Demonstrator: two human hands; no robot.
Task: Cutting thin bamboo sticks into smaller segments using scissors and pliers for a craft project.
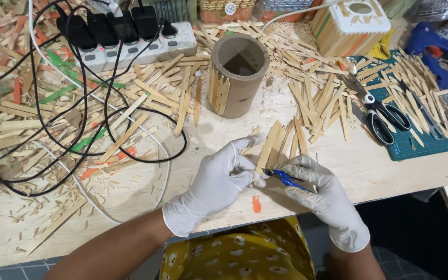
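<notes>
- Your left hand pinches a wooden stick; right hand fingers clamp a blue cutter.
- Risk: blade slips toward left fingertips (glove thin); loose sticks at 12 o'clock may scatter.

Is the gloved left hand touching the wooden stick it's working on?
Touching. The head view shows the left hand pinching the lower end of the wooden stick.

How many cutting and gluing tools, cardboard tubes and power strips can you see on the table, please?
Scissors: 1
Blue glue gun: 1
Blue-handled cutter in the right hand: 1
Cardboard tube: 1
Power strip: 1
Total: 5
The left hand steadies a wooden stick.
</notes>
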